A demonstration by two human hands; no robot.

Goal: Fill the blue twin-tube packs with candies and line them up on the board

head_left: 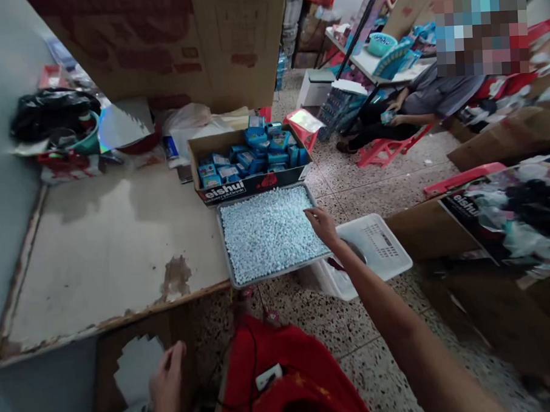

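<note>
A shallow grey tray (225,257) full of small pale blue-white pieces (271,230) sits at the right end of the worktable, partly past its edge. My right hand (321,224) is at the tray's right rim, fingertips pinched together over the pieces. Whatever lies between those fingertips is too small to make out. Low on the left, below the table edge, my left hand (167,374) is beside my lap with its fingers loosely extended and nothing visible in it. Behind the tray stands a cardboard box (251,186) holding several small blue packets (258,152).
The worktable (99,250) has a worn front edge. A large carton (168,46) rises behind it. On the floor right of the tray is a white plastic basket (386,250). Another person (434,96) sits at the back right, holding a small blue packet.
</note>
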